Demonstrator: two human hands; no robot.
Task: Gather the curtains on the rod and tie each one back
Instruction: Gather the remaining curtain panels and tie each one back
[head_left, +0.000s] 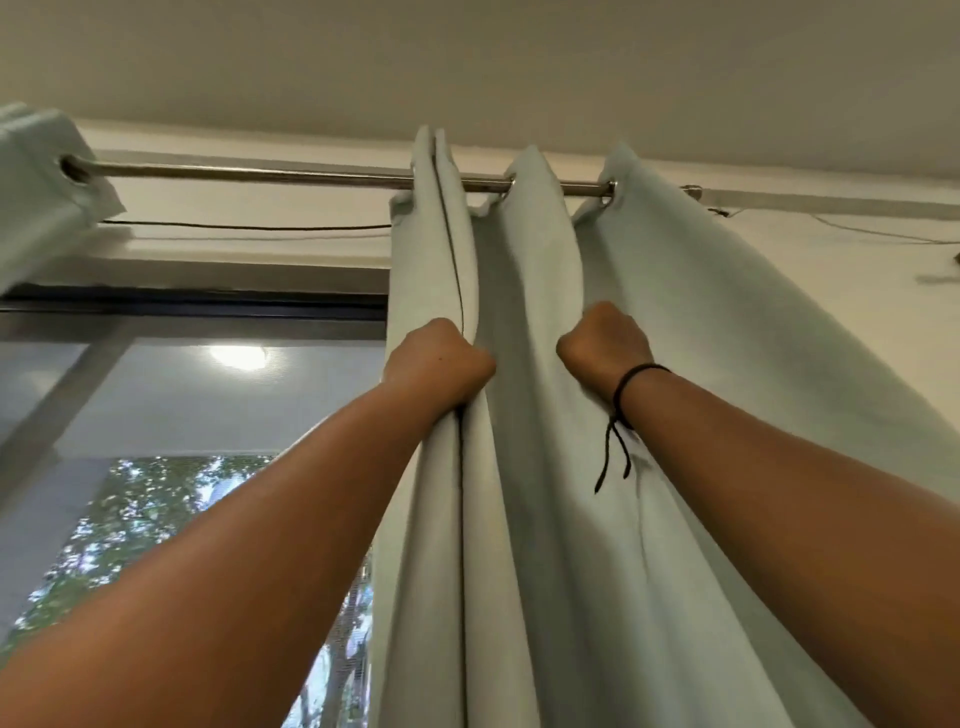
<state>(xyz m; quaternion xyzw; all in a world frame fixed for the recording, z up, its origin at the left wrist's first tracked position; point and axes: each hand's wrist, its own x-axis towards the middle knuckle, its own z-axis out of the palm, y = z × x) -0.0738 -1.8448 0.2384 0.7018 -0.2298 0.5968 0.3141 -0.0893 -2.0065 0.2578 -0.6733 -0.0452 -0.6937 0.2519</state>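
A pale green curtain (691, 332) hangs in folds from a metal rod (260, 174) by eyelets, bunched toward the right half of the rod. My left hand (439, 361) grips the curtain's left edge fold, fingers hidden in the cloth. My right hand (605, 345) grips a fold further right, with a black cord bracelet on its wrist. Both arms reach upward. A second pale green curtain (41, 176) is bunched at the rod's far left end.
A window (182, 415) with a dark frame and mesh screen fills the left, trees showing outside. The ceiling (467, 62) is close above the rod. A thin wire (857, 231) runs along the wall at upper right.
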